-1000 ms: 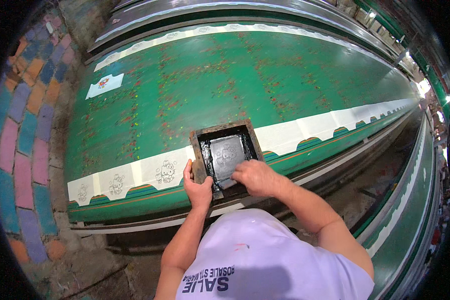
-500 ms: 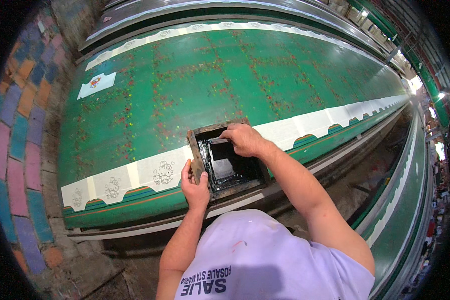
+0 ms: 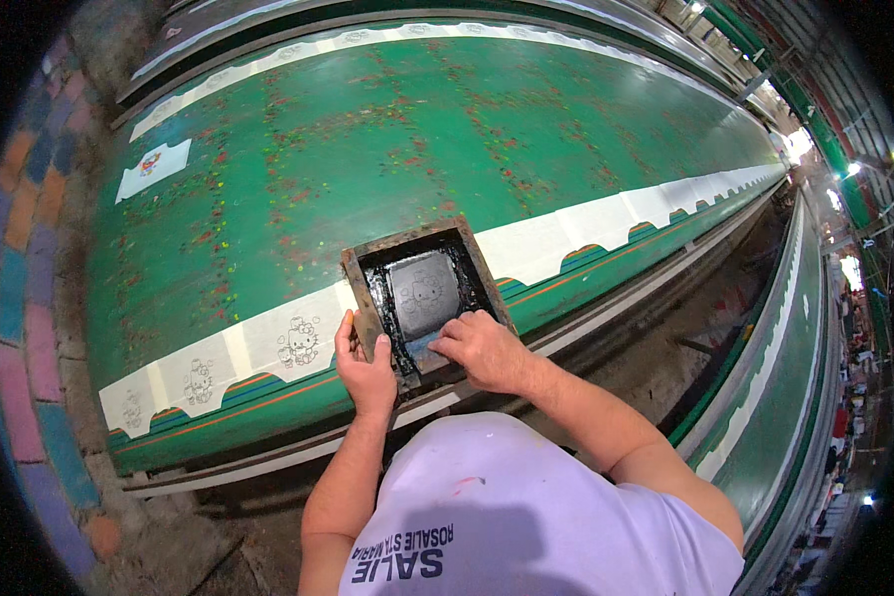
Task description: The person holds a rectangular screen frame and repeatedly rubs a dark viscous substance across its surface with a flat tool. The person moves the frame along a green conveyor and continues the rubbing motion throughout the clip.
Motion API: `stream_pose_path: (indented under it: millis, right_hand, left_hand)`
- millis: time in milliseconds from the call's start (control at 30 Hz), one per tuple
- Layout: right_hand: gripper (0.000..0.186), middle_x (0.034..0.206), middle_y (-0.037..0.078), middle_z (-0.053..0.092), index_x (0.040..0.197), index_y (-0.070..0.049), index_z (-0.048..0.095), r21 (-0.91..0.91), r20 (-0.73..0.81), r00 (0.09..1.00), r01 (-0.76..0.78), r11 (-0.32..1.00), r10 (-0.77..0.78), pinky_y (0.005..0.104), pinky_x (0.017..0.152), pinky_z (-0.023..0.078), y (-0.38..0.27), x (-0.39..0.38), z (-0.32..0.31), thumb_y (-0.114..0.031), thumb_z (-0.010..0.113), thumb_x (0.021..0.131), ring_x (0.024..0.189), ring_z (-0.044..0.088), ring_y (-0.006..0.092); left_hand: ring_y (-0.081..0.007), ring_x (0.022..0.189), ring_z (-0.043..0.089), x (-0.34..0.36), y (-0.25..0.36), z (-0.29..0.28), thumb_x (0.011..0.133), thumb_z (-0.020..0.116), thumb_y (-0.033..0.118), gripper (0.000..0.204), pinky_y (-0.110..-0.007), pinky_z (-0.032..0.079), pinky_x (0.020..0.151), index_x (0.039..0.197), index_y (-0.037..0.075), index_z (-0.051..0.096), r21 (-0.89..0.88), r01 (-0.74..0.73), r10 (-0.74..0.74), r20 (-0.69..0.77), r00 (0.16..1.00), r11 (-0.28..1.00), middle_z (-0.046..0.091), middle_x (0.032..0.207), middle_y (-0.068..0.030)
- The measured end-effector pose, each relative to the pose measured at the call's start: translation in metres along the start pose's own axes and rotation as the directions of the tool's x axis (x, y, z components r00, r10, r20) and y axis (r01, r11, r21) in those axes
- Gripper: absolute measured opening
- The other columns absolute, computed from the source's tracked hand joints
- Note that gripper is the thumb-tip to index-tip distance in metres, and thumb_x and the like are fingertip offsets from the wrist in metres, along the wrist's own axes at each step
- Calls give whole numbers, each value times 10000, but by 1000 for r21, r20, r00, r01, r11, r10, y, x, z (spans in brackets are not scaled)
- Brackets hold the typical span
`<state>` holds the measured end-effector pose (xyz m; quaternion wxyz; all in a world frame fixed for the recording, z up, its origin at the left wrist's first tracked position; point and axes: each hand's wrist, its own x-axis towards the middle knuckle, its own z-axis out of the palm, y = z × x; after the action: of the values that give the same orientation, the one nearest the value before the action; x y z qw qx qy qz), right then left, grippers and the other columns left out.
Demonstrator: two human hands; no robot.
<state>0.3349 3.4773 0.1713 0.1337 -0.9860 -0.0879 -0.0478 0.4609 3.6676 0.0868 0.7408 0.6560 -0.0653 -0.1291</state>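
A dark wooden screen-printing frame (image 3: 360, 290) lies over the near edge of the green table, on a strip of white cloth pieces (image 3: 526, 243). Black ink coats the inner borders, and a line drawing of cartoon figures shows on the mesh (image 3: 425, 290). My left hand (image 3: 368, 372) grips the frame's left side, thumb on the inner side and fingers along the outside. At the near end of the mesh, my right hand (image 3: 487, 350) is closed on a small squeegee (image 3: 419, 348), mostly hidden under the fingers. To the left, cloth pieces carry black outline prints (image 3: 300, 343).
The long green table (image 3: 348, 149) is speckled with red and yellow paint. A printed light-blue cloth piece (image 3: 155, 169) lies at the far left, and another white cloth strip (image 3: 358, 38) runs along the far edge. A painted block wall (image 3: 30, 338) stands left; another green table (image 3: 765, 427) is right.
My right hand has drawn the squeegee from the frame's far end toward me, uncovering the drawing on the mesh. My left hand still holds the frame's left side. The whole view has shifted slightly.
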Motion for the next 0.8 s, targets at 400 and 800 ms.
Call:
stream_pose_path:
  millis: [400,800]
  right_hand:
    - [435,1412,165,708,1325,-66,780,325,-228,948,-141,935,223,534,1150,501,5,-49,-1,-194,883,923,1374,634,386]
    - [332,1369,170,759,1290,-37,794,587,-382,679,-346,732,627,470,1180,522,107,-151,2,-80,827,962,1329,683,368]
  left_hand:
    - [-277,1333,678,-1,10,13,797,694,-150,904,-400,530,1170,1667,-23,482,213,-32,50,-80,995,977,655,1501,-188]
    - [-285,1508,596,-30,2,135,815,691,-140,909,-405,453,1276,1688,-37,461,204,-176,192,-58,980,963,613,1626,-190]
